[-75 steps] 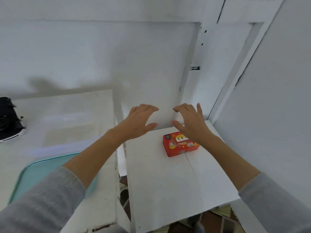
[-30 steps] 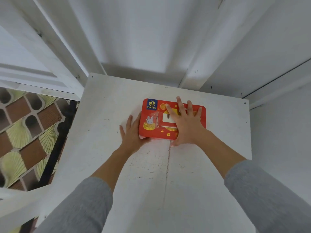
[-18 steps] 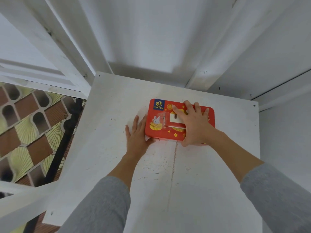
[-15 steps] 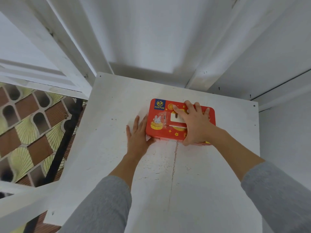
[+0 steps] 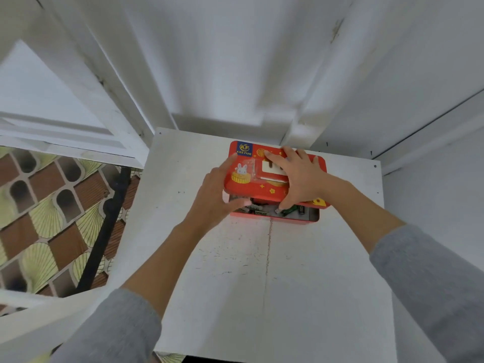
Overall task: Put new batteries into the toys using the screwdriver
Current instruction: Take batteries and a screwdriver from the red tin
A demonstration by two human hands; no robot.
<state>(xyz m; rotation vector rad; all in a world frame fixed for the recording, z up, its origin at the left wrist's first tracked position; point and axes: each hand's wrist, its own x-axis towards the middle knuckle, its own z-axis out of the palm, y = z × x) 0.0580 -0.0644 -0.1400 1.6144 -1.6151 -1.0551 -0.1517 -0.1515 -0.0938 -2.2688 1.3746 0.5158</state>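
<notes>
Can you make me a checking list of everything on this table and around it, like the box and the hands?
Surface: white table, scuffed, with a dark line down the middle.
Job's things: red tin at the far edge; its lid is lifted at the near side; batteries and small bits show inside. No toys or screwdriver plainly seen.
Clutter: nothing seen.
Hands: left hand holds the lid's left end, thumb under the edge; right hand lies over the lid, thumb hooked under its near edge.
Cables: nothing seen.
Surroundings: white walls behind; brown and green patterned floor on the left; grey sleeves.
</notes>
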